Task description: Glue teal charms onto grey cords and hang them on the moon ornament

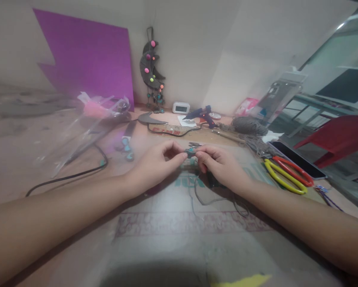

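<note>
Between my two hands, over the middle of the work surface, is a small grey and teal piece (190,152); its exact kind is too small to tell. Thumb and fingers of my left hand (164,159) pinch its left end. My right hand (219,161) pinches the right end, fingers curled. A thin grey cord (207,202) trails on the surface below my right hand and loops to the right. Just behind the fingertips lies a small metal-tipped tool (193,144), partly hidden.
A glue gun (198,113), a white digital clock (181,107) and a grey crescent (150,118) lie at the back. Scissors (286,175) with red and yellow handles, a phone (297,159) and grey yarn (247,125) are right. A plastic bag (92,119) sits left; a crescent ornament (151,65) hangs behind.
</note>
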Demonstrator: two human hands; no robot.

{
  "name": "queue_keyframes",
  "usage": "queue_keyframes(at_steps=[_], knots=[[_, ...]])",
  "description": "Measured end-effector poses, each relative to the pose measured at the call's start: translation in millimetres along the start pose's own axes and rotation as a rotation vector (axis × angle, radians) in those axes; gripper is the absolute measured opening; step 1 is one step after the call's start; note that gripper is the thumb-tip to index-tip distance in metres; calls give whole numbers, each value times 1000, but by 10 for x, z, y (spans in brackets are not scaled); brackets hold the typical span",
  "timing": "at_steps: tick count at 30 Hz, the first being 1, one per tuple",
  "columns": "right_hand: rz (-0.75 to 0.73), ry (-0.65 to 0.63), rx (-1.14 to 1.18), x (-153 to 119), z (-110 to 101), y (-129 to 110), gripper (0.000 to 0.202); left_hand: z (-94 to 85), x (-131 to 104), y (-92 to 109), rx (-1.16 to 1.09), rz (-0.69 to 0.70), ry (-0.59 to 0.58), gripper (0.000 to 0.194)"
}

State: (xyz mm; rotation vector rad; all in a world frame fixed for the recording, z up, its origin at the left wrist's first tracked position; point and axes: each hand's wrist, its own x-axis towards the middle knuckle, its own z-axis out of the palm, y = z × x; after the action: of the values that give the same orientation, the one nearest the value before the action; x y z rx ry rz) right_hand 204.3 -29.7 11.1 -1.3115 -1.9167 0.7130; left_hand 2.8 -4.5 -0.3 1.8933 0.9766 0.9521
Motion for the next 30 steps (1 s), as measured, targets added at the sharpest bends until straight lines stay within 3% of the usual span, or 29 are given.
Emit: queue_keyframes(at_steps=[6,13,22,30], knots=[[59,-31,162,-7,18,7,21,-3,6,11,-12,2,-44,22],[-70,26,-100,-11,16,-34,20,15,10,-1,-224,-67,-116,30],[-329,146,-346,-54,-38,0,12,14,-7,-8,-76,-75,-71,32],[-196,89,-141,-71,-1,-31,18,13,-18,31,-44,8,-71,18]])
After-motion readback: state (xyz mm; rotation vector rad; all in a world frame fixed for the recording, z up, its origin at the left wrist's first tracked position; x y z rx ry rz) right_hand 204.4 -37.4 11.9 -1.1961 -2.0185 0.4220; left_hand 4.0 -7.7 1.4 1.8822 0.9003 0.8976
